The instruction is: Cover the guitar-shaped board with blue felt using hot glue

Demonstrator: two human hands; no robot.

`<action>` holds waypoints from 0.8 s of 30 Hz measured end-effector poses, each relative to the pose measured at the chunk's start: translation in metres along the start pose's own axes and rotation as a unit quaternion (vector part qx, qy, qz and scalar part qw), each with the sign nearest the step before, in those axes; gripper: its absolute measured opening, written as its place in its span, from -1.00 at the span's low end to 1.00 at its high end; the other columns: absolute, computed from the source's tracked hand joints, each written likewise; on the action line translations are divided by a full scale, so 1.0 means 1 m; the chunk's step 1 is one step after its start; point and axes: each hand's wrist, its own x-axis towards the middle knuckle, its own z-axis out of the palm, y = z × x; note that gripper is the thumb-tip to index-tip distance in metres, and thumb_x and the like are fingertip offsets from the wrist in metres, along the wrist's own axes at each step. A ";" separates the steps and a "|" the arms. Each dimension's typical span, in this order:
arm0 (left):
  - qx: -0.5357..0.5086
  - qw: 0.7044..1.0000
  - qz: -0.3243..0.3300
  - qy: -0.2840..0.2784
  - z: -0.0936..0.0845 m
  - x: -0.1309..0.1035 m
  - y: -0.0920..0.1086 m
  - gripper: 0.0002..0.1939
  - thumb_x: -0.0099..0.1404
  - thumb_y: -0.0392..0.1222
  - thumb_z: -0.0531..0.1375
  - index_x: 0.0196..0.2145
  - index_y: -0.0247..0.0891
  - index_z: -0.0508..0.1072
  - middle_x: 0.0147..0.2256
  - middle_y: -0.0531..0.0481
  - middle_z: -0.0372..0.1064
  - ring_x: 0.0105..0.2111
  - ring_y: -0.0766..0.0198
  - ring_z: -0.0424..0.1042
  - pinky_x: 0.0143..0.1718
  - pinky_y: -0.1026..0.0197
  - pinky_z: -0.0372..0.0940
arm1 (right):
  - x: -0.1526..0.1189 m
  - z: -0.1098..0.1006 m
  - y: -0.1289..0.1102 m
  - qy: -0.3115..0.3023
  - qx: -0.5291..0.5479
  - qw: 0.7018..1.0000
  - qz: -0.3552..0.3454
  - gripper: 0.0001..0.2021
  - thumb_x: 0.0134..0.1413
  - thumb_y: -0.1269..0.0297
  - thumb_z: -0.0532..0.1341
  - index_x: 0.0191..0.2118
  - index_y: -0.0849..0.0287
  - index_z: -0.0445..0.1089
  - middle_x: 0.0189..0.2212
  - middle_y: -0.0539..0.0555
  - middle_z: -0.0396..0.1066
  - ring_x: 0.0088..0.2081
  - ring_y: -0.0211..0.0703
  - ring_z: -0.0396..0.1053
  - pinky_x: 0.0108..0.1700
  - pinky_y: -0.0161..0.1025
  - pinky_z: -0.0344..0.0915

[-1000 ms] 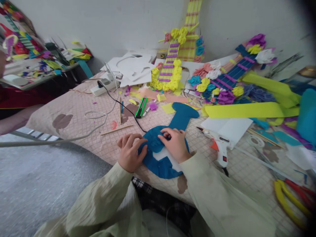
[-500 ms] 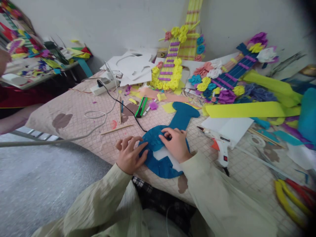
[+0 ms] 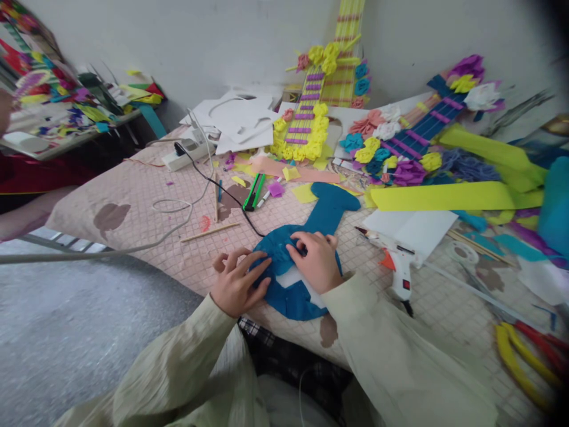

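A guitar-shaped cutout wrapped in blue crepe paper lies flat on the table before me, its neck pointing away and to the right. A white patch of its backing shows uncovered in the middle of the round body. My left hand rests on the body's left edge, fingers spread and pressing the blue paper. Over the upper middle of the body, my right hand has its fingers curled, thumb and fingertips closed on the blue paper. Its fingertips are partly hidden.
A white glue gun lies right of the cutout. Beyond are a green utility knife, a power strip with cables, and paper-flowered guitars. Yellow-handled scissors lie at right. Another person's arm shows at far left.
My left hand has shifted very slightly to the right along the blue paper. My right hand stays nearly in place, and the cutout has barely moved.
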 end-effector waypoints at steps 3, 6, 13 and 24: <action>0.009 1.000 0.003 -0.015 0.001 -0.004 -0.001 -0.63 0.19 -0.10 0.09 -0.03 -0.07 0.35 -0.03 0.00 0.32 -0.05 -0.01 0.18 -0.04 -0.07 0.07 | 0.000 -0.001 -0.001 -0.001 -0.005 1.000 0.004 -0.87 0.02 0.26 0.14 -0.30 0.13 0.37 -0.55 -0.04 0.39 -0.35 -0.14 0.29 -0.20 -0.15 -0.13; 0.024 0.999 -0.002 -0.031 0.003 -0.008 0.000 -0.59 0.20 -0.10 0.08 0.02 -0.09 0.30 0.02 -0.02 0.26 -0.02 -0.03 0.14 -0.01 -0.08 0.04 | -0.001 -0.001 -0.001 -0.001 -0.008 1.000 0.008 -0.88 0.02 0.27 0.15 -0.30 0.13 0.38 -0.53 -0.04 0.39 -0.34 -0.14 0.29 -0.19 -0.15 -0.13; 0.052 0.999 0.011 -0.005 0.006 -0.012 0.002 -0.56 0.20 -0.09 0.07 0.05 -0.09 0.27 0.02 -0.05 0.25 -0.06 -0.04 0.17 -0.05 -0.08 0.06 | 0.001 0.001 0.001 0.004 -0.005 1.000 0.011 -0.87 0.05 0.26 0.12 -0.30 0.13 0.38 -0.55 -0.03 0.37 -0.36 -0.14 0.28 -0.20 -0.16 -0.12; 0.035 0.999 0.006 -0.010 0.006 -0.012 0.002 -0.57 0.20 -0.08 0.08 0.05 -0.09 0.29 -0.01 -0.07 0.25 -0.06 -0.03 0.15 -0.07 -0.08 0.05 | -0.001 -0.001 -0.002 0.008 -0.070 0.994 -0.083 -0.83 0.11 0.32 0.08 -0.40 0.08 0.40 -0.41 0.01 0.37 -0.27 -0.14 0.22 -0.13 -0.08 -0.15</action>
